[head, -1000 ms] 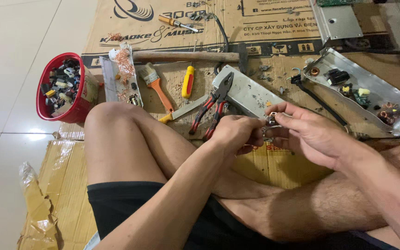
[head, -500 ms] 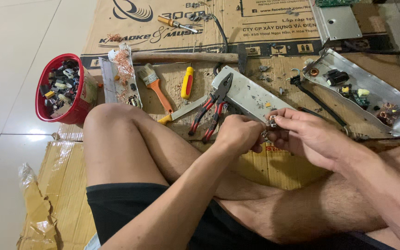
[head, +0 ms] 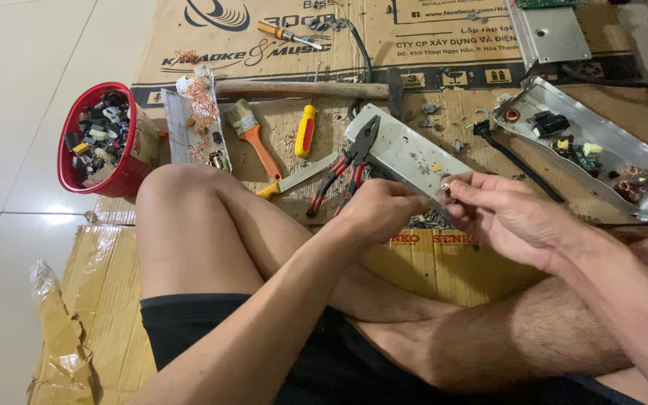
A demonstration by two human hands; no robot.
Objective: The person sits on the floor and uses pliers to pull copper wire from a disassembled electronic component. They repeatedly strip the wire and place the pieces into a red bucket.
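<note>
Both hands meet above the crossed legs. The right hand [head: 508, 217] pinches a tiny metal part [head: 448, 190] in its fingers; too small to tell which way it points. The left hand [head: 376, 210] is curled shut just beside it, near the red pliers [head: 343, 174].

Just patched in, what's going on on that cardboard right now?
A person sits cross-legged on flattened cardboard. The left hand and right hand meet over a grey metal plate, pinching a small part between the fingertips; what it is cannot be told. Red-handled pliers lie beside the left hand, and a red bucket of small parts stands off to the left.
</note>
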